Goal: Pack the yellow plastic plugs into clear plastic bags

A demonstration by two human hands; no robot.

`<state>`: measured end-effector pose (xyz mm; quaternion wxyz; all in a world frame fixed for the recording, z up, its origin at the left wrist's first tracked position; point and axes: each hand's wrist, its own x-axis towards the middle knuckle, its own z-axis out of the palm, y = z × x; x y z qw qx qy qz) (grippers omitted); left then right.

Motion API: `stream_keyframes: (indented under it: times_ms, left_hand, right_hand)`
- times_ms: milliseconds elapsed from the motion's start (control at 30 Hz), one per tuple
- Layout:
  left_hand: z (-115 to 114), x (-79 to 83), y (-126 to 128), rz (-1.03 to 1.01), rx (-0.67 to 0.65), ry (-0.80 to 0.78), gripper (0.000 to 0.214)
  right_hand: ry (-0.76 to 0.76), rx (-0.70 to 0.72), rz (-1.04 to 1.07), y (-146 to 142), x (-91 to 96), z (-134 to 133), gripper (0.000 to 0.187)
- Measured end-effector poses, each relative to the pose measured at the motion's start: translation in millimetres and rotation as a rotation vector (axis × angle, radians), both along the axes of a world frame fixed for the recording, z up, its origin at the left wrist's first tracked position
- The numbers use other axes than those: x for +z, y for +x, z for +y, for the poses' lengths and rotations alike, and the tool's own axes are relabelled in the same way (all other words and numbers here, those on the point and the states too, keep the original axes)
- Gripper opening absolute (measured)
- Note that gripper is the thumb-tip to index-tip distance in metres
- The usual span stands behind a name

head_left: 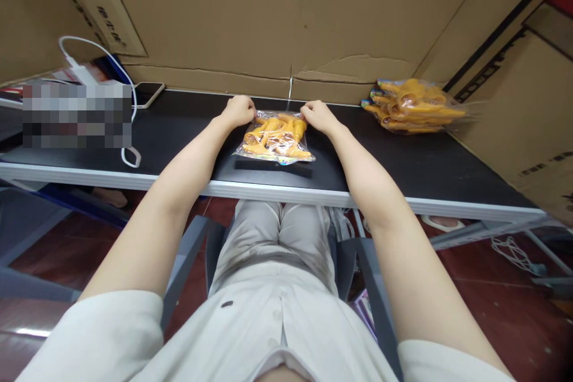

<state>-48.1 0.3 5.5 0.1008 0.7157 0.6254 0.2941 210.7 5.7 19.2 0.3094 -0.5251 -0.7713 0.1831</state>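
Note:
A clear plastic bag (pixel 278 138) of orange-yellow plastic pieces is in the middle of the black table. Its near edge carries a colourful printed strip and sits a little above a dark shadow on the tabletop. My left hand (pixel 239 111) is closed on the bag's far left corner, thumb and fingers pinched together. At the far right corner, my right hand (pixel 319 116) pinches the bag in the same way. What exactly the orange-yellow pieces are, I cannot make out through the shiny plastic.
Several similar bags (pixel 412 106) are piled at the table's right. A phone (pixel 149 95) and a white cable (pixel 134 158) lie at the left, beside a blurred-out patch. Cardboard walls (pixel 250 12) rise behind the table (pixel 188 125) and at both sides.

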Motion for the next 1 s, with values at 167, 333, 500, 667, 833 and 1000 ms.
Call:
stream_keyframes:
  times_ms: [167, 333, 500, 667, 833, 1000]
  left_hand:
    - [-1.5, 2.4, 1.7, 0.08, -0.072, 0.076, 0.018]
    - [-7.8, 4.3, 9.0, 0.169, -0.144, 0.087, 0.038]
    - [-15.9, 8.7, 14.8, 0.17, -0.182, 0.092, 0.058]
    - [-18.9, 11.2, 20.7, 0.151, -0.25, 0.117, 0.065]
    - [-20.0, 10.0, 24.5, 0.116, -0.301, 0.144, 0.06]
    - [-19.5, 10.4, 16.8, -0.087, -0.209, 0.232, 0.048]
  right_hand:
    - [-0.101, -0.031, 0.179, -1.9, -2.6, -2.0, 0.035]
    - [-0.434, 0.033, 0.449, 0.0, 3.0, -10.5, 0.024]
    - [-0.617, 0.151, 0.538, -1.3, 6.4, -15.2, 0.016]
    - [-0.696, 0.173, 0.715, -9.1, 4.2, -18.9, 0.017]
    - [-0.784, 0.243, 0.748, -14.4, 4.2, -20.5, 0.014]
    - [-0.623, 0.151, 0.783, -7.9, 15.7, -15.5, 0.017]
